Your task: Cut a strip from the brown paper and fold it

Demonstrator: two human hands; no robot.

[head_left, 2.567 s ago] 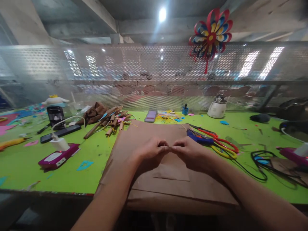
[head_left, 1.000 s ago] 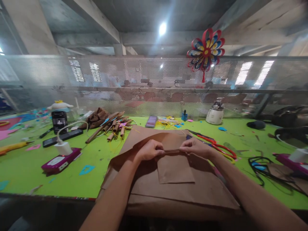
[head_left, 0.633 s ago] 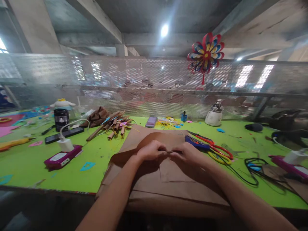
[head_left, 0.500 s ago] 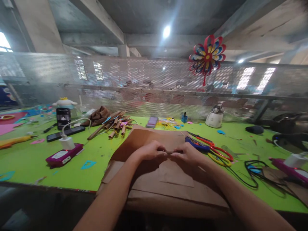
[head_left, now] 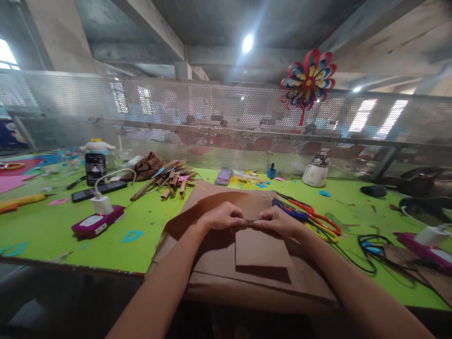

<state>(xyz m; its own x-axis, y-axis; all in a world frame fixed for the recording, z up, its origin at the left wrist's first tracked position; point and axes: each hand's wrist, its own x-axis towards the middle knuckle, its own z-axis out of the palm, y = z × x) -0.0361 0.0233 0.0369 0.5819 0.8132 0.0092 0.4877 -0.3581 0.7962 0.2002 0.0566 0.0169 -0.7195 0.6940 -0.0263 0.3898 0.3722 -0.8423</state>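
Both hands, left hand [head_left: 221, 217] and right hand [head_left: 278, 221], had lifted the pinched brown paper piece [head_left: 260, 245] off the big sheet [head_left: 219, 259] near the desk's [head_left: 52, 235] front edge.

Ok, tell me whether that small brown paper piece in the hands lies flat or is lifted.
Lifted: both hands pinch the small paper piece by its top edge, and its lower edge casts a dark shadow on the big sheet beneath.

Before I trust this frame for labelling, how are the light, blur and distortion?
Head view: a ceiling lamp flares with streaks; wide-angle distortion bends the mesh screen; the small brown paper piece, pinched by left hand and right hand, casts a dark shadow below; the far background is hazy.
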